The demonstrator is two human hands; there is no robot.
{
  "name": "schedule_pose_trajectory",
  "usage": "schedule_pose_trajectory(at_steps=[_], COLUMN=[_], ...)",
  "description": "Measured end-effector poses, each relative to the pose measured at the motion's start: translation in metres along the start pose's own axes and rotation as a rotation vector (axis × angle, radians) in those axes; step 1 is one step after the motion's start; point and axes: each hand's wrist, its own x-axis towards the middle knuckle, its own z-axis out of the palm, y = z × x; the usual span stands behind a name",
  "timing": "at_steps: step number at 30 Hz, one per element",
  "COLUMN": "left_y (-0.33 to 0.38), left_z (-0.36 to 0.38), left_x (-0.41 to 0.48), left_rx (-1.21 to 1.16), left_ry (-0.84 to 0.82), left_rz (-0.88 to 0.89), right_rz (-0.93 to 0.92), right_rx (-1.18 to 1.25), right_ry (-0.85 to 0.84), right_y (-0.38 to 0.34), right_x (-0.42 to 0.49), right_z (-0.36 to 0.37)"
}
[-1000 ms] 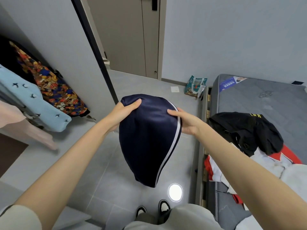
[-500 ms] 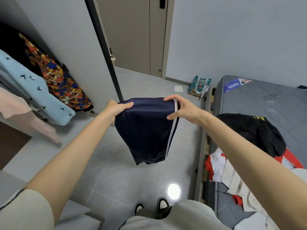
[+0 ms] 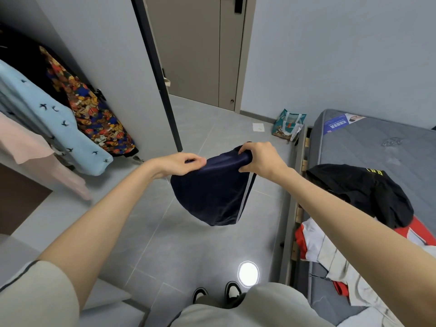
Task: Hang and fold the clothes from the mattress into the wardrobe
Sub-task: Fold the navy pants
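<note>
Mattress (image 3: 377, 147) on the right, grey. It carries a black garment (image 3: 358, 192) and, nearer, a red-and-white heap (image 3: 330, 251), so there are clothes left to do. Wardrobe (image 3: 94, 55) is open on the left with three pieces hanging in it: a pink top (image 3: 23, 142), a light blue top (image 3: 47, 123) and a patterned piece (image 3: 94, 114).

Navy garment with white side stripe (image 3: 212, 190) is held in the air over the floor, between wardrobe and mattress, touching neither. A second ago it hung long and spread. Now the drop is shorter and the top edge is bunched, so it looks like one more fold has gone in mid-air. Probably close to a stackable size, and next it goes to a wardrobe shelf.

Left hand (image 3: 179, 164) pinches the left end of the top edge. Right hand (image 3: 262, 156) is curled over the bunched right end, gripping it.
</note>
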Motion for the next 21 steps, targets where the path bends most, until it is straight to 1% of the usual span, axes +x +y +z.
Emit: schedule_pose_trajectory(at_steps=[2, 3, 4, 6, 8, 11, 13, 15, 16, 18, 20, 21], left_y=[0.0, -0.001, -0.003, -0.007, -0.011, -0.016, -0.019, -0.023, -0.026, -0.031, -0.037, -0.04], left_z=[-0.004, -0.005, -0.006, -0.003, 0.001, 0.006, 0.008, 0.011, 0.012, 0.017, 0.021, 0.023], left_x=[0.0, 0.002, 0.006, 0.009, 0.01, 0.011, 0.012, 0.014, 0.014, 0.011, 0.008, 0.007], left_rx=[0.143, 0.235, 0.348, 0.548, 0.577, 0.542, 0.481, 0.304, 0.17, -0.097, -0.26, -0.306], left_ry=[-0.012, 0.019, 0.079, 0.256, 0.365, 0.432, 0.452, 0.42, 0.39, 0.335, 0.287, 0.266], left_rz=[0.007, 0.018, 0.023, 0.007, -0.024, -0.01, 0.062, 0.112, 0.106, 0.078, 0.094, 0.098], right_rz=[-0.002, 0.007, 0.02, 0.041, 0.059, 0.086, 0.106, 0.123, 0.142, 0.238, 0.369, 0.419], right_rx=[-0.041, -0.057, -0.07, -0.106, -0.18, -0.232, -0.179, -0.087, 0.008, 0.297, 0.575, 0.666], right_ry=[-0.009, -0.019, -0.026, -0.041, -0.07, -0.132, -0.134, -0.142, -0.16, -0.16, -0.076, -0.024], right_y=[-0.003, -0.004, -0.005, -0.004, 0.001, 0.008, 0.013, 0.019, 0.021, 0.024, 0.022, 0.021], right_x=[0.001, 0.001, 0.0, -0.003, -0.007, -0.012, -0.015, -0.019, -0.022, -0.032, -0.044, -0.05], right_z=[0.0, 0.001, 0.001, 0.001, 0.002, 0.005, 0.006, 0.005, 0.005, 0.009, 0.018, 0.023])
